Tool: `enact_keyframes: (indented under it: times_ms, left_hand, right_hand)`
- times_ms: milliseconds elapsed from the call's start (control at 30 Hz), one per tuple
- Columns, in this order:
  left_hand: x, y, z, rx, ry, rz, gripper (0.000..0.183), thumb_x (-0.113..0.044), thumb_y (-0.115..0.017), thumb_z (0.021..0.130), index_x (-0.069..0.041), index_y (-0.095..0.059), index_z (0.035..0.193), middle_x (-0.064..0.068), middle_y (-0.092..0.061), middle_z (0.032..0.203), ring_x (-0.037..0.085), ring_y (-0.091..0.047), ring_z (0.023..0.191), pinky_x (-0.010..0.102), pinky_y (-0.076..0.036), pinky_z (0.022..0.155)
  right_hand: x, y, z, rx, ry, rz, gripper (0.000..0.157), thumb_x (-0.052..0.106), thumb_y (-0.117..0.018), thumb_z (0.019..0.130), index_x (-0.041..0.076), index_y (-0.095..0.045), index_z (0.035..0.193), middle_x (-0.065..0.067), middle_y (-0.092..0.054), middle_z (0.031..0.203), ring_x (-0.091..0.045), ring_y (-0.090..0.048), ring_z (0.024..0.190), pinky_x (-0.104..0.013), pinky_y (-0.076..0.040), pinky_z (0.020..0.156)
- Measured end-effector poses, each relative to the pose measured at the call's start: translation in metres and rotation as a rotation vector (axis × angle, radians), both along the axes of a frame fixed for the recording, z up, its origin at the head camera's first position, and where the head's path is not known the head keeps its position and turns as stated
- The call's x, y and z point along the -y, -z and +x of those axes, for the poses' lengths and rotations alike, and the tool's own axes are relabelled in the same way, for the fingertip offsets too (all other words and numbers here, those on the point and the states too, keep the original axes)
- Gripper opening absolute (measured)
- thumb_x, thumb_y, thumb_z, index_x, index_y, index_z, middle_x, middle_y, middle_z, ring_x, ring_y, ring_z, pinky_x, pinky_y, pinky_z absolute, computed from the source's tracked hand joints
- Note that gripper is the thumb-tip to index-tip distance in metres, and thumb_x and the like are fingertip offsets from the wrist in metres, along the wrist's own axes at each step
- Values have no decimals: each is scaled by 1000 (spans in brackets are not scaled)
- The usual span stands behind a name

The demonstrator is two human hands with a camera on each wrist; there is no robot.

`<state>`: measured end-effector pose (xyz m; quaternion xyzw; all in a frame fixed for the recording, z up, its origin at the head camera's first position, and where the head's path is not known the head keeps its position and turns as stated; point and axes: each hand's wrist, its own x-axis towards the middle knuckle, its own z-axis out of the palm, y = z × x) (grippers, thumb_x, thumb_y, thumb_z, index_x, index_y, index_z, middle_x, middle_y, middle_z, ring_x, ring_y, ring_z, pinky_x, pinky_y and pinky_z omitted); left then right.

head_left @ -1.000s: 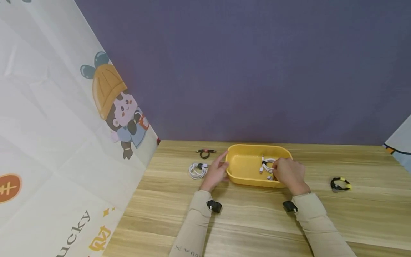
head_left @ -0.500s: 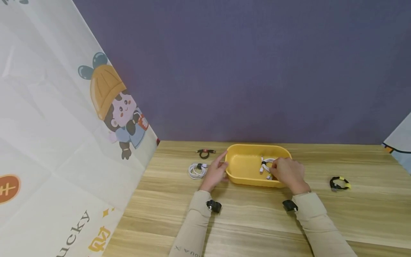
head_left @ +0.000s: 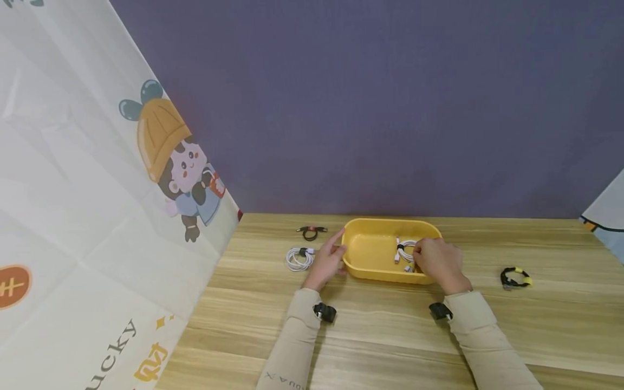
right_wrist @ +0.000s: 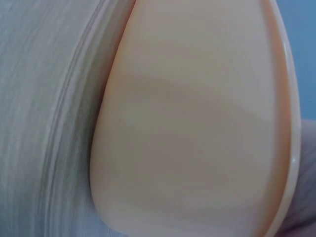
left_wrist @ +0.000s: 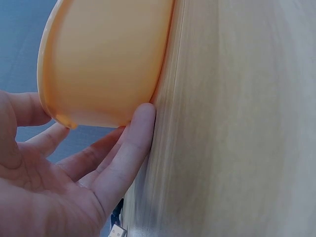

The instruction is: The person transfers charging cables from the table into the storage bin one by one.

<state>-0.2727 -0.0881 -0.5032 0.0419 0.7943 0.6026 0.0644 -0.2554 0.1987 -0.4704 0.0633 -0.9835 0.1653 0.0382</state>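
Observation:
A yellow plastic tray (head_left: pixel 372 273) stands on the wooden table. At its left end my left hand (head_left: pixel 325 262) grips it, thumb at the rim and fingers against the outer wall, as the left wrist view shows. My right hand (head_left: pixel 439 262) reaches over the right end with curled fingers down inside, at the cables; its fingertips are hidden. A coiled white cable (head_left: pixel 404 253) with a black tie lies beside those fingers. Below it a second cable's connector (head_left: pixel 408 268), with a bit of yellow, sticks out from under the right hand. The right wrist view mostly shows the tray's outer wall (right_wrist: pixel 182 138).
Left of the tray lie a short black cable (head_left: pixel 311 233) with a red tie and a coiled white cable (head_left: pixel 299 260), close to the left hand. Further right is a black cable (head_left: pixel 515 278) with yellow ties. A dark blue backdrop (head_left: pixel 365 108) rises behind the table.

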Motion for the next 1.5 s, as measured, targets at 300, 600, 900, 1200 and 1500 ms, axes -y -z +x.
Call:
enact_keyframes:
  times_ms: [300, 600, 900, 1200, 1500]
  left_hand:
    - [1, 1, 1, 3, 3, 15, 51, -24, -53, 107, -40, -44, 154, 19, -67, 122, 22, -69, 90, 35, -67, 61]
    - [3, 2, 0, 3, 0, 21, 51, -23, -53, 106, -40, -44, 154, 19, -67, 122, 21, -69, 89, 36, -67, 61]
    - [5, -1, 0, 1, -5, -5, 51, -24, -53, 106, -41, -44, 154, 20, -67, 125, 23, -70, 93, 36, -67, 63]
    - [4, -1, 0, 3, -6, 10, 51, -23, -53, 107, -40, -44, 154, 20, -67, 123, 25, -69, 94, 37, -67, 64]
    - [4, 0, -2, -4, -5, 20, 50, -23, -53, 107, -39, -46, 153, 21, -67, 124, 31, -70, 99, 38, -67, 64]
  right_hand:
    - [0, 0, 1, 14, -10, -13, 26, 16, -57, 98, 18, -76, 80, 4, -53, 53, -17, -44, 48, -27, -28, 42]
    - [-13, -9, 1, -19, -117, -182, 22, 23, -63, 102, 6, -76, 105, 0, -69, 74, -12, -51, 53, -28, -40, 45]
    - [-45, -16, 3, -175, -45, -264, 26, 24, -59, 104, 4, -76, 104, -3, -66, 71, -14, -44, 54, -25, -34, 47]
    - [-91, -22, 9, -114, 59, -239, 33, 28, -56, 105, 1, -74, 111, -15, -73, 90, -18, -55, 65, -28, -41, 53]
    - [-139, -25, 18, 83, 124, -219, 49, 38, -44, 108, -4, -64, 125, -24, -71, 105, -20, -58, 72, -28, -41, 54]
